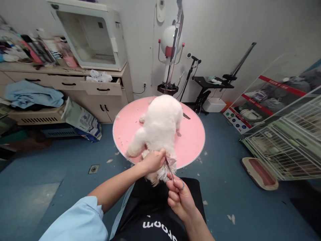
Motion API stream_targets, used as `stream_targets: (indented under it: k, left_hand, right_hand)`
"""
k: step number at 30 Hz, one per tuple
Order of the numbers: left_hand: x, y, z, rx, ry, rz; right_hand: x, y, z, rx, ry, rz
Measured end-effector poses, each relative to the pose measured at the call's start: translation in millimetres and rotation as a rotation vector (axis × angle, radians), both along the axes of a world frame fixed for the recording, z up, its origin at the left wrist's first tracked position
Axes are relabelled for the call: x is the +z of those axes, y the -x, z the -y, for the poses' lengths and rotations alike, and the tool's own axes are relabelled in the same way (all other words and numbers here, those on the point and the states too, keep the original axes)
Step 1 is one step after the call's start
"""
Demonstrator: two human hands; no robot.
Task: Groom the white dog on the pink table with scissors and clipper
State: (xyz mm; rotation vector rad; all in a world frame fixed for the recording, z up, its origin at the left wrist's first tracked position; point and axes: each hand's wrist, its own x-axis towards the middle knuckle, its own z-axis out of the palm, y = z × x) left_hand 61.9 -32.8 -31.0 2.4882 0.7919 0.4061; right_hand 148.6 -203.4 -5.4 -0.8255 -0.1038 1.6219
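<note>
A white fluffy dog [163,117] is on a round pink table [193,144], its head at the near edge by my apron. My left hand [155,160] rests on the head, fingers closed at the base of an ear [171,160] whose pink skin shows; exactly what they pinch, ear or fur, is hidden. In my right hand [179,192] is a slim metal scissor-handled tool [170,170], with a finger loop around one digit. Its tip points at the ear, close to my left fingertips. Whether it is scissors or forceps I cannot tell.
A dark flat tool [186,116] and fur tufts lie on the table. Behind it stands a dryer on a stand [170,43]. A cabinet [100,107] with an open drawer is at left. Wire cages [293,144] and a litter tray [260,173] are at right.
</note>
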Motion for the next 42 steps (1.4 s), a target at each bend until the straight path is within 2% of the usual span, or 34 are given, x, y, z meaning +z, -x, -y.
stream_targets:
  k: [6,11,16,19,22,24,28,35,42]
  left_hand:
    - [6.4,0,4,-0.013,-0.045,-0.089]
    - [10.7,-6,-3,0.01,-0.083,-0.067]
    - [12.7,2,-5,0.043,-0.006,0.063]
    - [19.5,8,-4,0.075,0.062,0.178]
    - [25.4,11,-2,0.044,0.14,0.245]
    - [26.7,11,0,0.033,0.189,0.275]
    - [27.1,9,1,0.072,0.247,0.385]
    - [31.3,8,-2,0.103,0.228,0.421]
    - [21.7,10,2,0.109,0.227,0.431]
  right_hand:
    - [9.6,1,28,-0.013,-0.059,-0.039]
    - [6.3,-11,51,0.057,-0.274,-0.2]
    - [-4.3,-20,46,0.127,-0.508,-0.356]
    - [-6.9,-23,37,0.209,-0.61,-0.389]
    - [-8.7,-23,26,0.27,-0.696,-0.405]
    - [-9.1,-22,20,0.283,-0.695,-0.397]
    - [-6.9,-19,17,0.291,-0.591,-0.366]
    - [3.5,-17,7,0.233,-0.5,-0.383]
    - [12.9,-18,-10,0.239,-0.415,-0.45]
